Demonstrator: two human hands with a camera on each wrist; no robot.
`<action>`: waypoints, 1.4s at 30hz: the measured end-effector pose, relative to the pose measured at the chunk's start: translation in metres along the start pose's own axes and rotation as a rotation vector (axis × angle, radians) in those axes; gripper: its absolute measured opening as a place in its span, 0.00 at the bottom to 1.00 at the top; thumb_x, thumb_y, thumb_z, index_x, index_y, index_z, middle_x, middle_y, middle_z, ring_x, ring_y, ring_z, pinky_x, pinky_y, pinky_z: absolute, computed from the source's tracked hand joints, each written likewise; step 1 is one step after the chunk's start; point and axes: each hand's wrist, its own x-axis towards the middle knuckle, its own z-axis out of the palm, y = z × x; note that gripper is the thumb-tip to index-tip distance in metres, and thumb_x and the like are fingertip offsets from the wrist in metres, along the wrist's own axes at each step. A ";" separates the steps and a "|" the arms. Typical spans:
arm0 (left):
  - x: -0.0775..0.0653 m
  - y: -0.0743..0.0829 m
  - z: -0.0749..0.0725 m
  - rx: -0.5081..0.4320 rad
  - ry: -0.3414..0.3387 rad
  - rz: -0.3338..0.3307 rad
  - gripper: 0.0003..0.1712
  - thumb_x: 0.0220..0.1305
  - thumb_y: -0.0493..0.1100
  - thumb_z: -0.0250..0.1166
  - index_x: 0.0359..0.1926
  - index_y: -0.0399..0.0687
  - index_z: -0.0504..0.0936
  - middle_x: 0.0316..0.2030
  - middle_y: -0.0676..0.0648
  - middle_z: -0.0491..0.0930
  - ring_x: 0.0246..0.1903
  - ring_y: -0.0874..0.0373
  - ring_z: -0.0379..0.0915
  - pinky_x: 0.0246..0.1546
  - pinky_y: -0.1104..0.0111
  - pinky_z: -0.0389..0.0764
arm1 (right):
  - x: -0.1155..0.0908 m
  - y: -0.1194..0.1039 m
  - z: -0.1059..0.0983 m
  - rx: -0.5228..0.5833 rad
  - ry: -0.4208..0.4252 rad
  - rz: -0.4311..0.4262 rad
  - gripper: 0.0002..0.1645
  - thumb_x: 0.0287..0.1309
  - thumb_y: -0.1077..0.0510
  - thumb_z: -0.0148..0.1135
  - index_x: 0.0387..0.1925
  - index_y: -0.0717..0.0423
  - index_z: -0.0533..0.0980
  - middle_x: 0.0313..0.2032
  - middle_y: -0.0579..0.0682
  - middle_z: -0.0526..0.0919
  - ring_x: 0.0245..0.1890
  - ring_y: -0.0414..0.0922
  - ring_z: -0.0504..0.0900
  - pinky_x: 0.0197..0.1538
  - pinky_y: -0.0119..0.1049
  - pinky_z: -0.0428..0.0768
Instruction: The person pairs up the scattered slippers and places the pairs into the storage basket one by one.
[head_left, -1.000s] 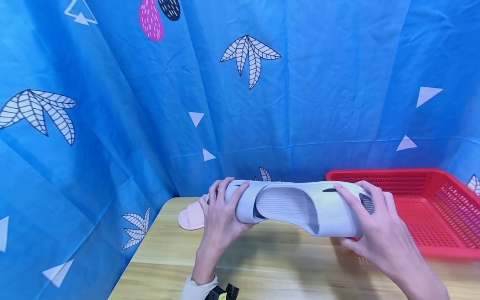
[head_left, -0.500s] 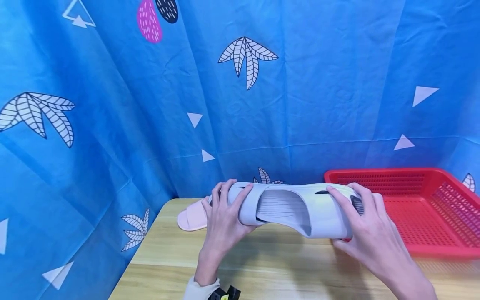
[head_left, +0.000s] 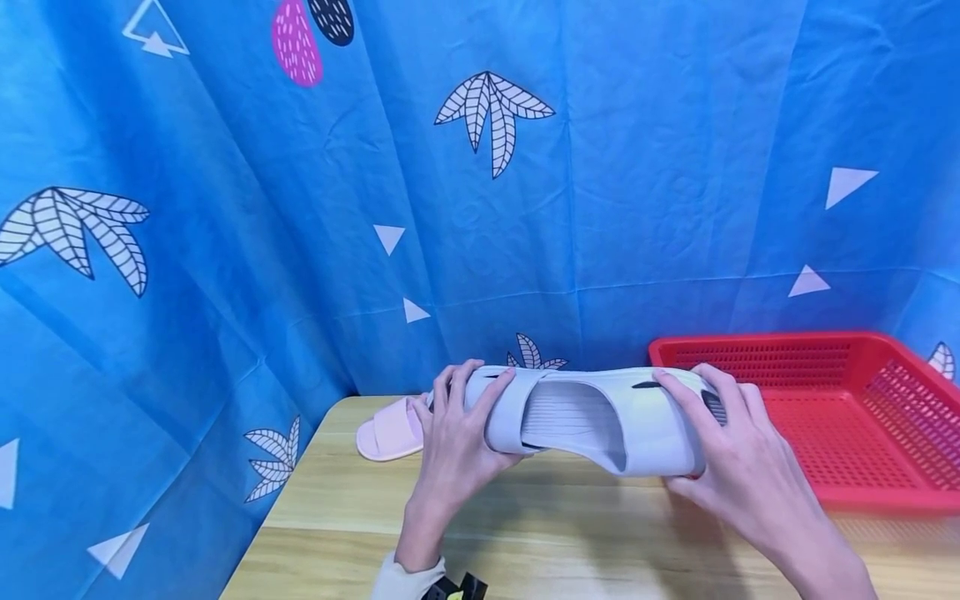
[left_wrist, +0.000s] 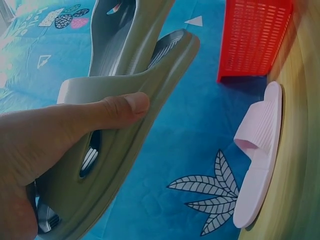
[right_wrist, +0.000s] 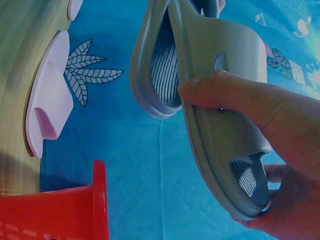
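Note:
Above the wooden table (head_left: 315,542), a pair of pale grey slide slippers is held up sideways in both hands. My left hand (head_left: 453,446) grips the left slipper (head_left: 508,410) over its strap, the thumb pressed on the strap's side in the left wrist view. The right slipper (head_left: 663,433) is in my right hand (head_left: 738,458), fingers over its top edge and thumb beneath. Between the hands the two slippers overlap, toe ends pointing outward. A pink slipper (head_left: 392,429) lies on the table behind my left hand, partly hidden by it.
A red perforated plastic basket (head_left: 840,433) stands at the right, behind my right hand. In the right wrist view a pink slipper (right_wrist: 50,97) rests on the table, with part of another (right_wrist: 74,9) at the top edge. A patterned blue curtain (head_left: 637,208) hangs behind the table.
My right hand has moved a little left with its slipper, and my left hand slightly right with the other. The slippers overlap somewhat more. More of the pink slipper shows.

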 end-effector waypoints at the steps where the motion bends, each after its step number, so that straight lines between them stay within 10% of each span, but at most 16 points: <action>1: 0.000 0.000 0.000 0.001 -0.006 0.001 0.60 0.32 0.69 0.85 0.71 0.74 0.71 0.69 0.46 0.66 0.67 0.41 0.56 0.54 0.25 0.58 | 0.000 0.000 0.000 0.000 0.000 -0.001 0.73 0.12 0.53 0.88 0.73 0.48 0.68 0.61 0.63 0.70 0.48 0.58 0.70 0.30 0.52 0.82; 42: -0.001 0.016 0.006 0.010 -0.030 0.054 0.66 0.24 0.70 0.87 0.72 0.74 0.70 0.67 0.50 0.70 0.66 0.41 0.59 0.44 0.33 0.66 | -0.002 0.000 0.021 0.077 -0.067 0.016 0.75 0.05 0.51 0.92 0.69 0.49 0.70 0.60 0.56 0.71 0.47 0.52 0.71 0.26 0.47 0.82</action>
